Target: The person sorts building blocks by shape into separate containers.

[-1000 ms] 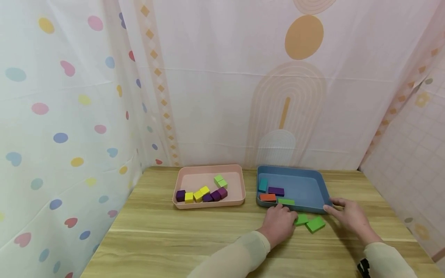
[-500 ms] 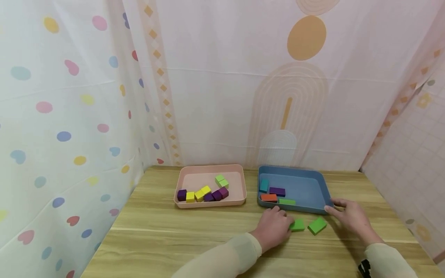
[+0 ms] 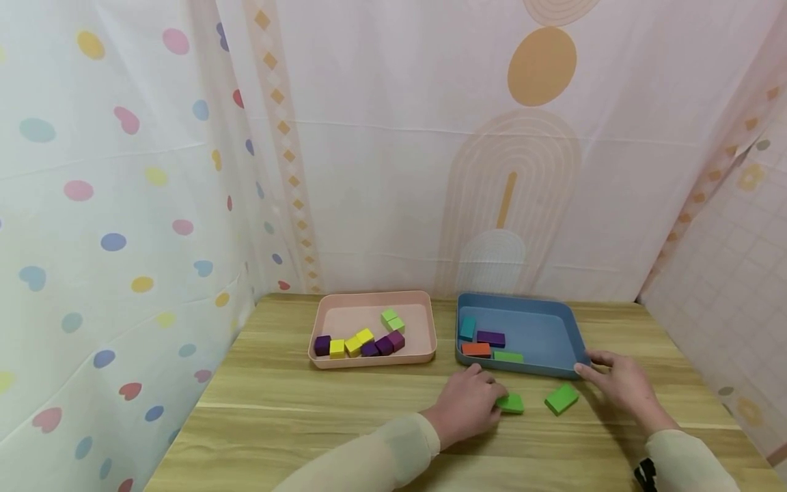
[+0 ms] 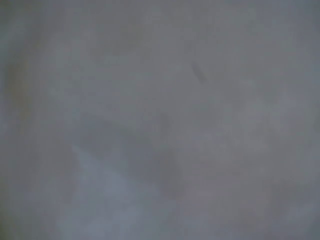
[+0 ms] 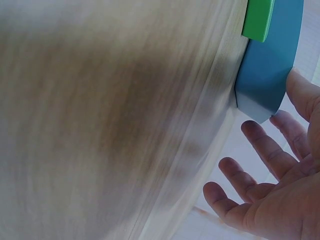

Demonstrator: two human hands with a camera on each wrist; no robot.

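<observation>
My left hand (image 3: 465, 404) is low on the table in front of the blue tray, its fingers gripping the left end of a flat green block (image 3: 512, 404); the hand hides part of that block. To its right lies a second green block (image 3: 561, 398), apart from the hand. The thumb and index finger of my right hand (image 3: 622, 386) hold the front right corner of the blue tray (image 3: 556, 370). In the right wrist view, the thumb touches the tray's rim (image 5: 288, 75) while the other fingers spread loosely. The left wrist view is a grey blur.
Inside the blue tray sit a teal block (image 3: 468, 329), a purple block (image 3: 490, 339), an orange block (image 3: 476, 350) and a green one (image 3: 508, 357). A pink tray (image 3: 372, 364) to the left holds purple, yellow and light green cubes. Patterned curtains (image 3: 381, 171) enclose the table.
My left hand has drawn one green block leftward and slightly nearer, away from the other green block. The right hand stays at the tray's corner.
</observation>
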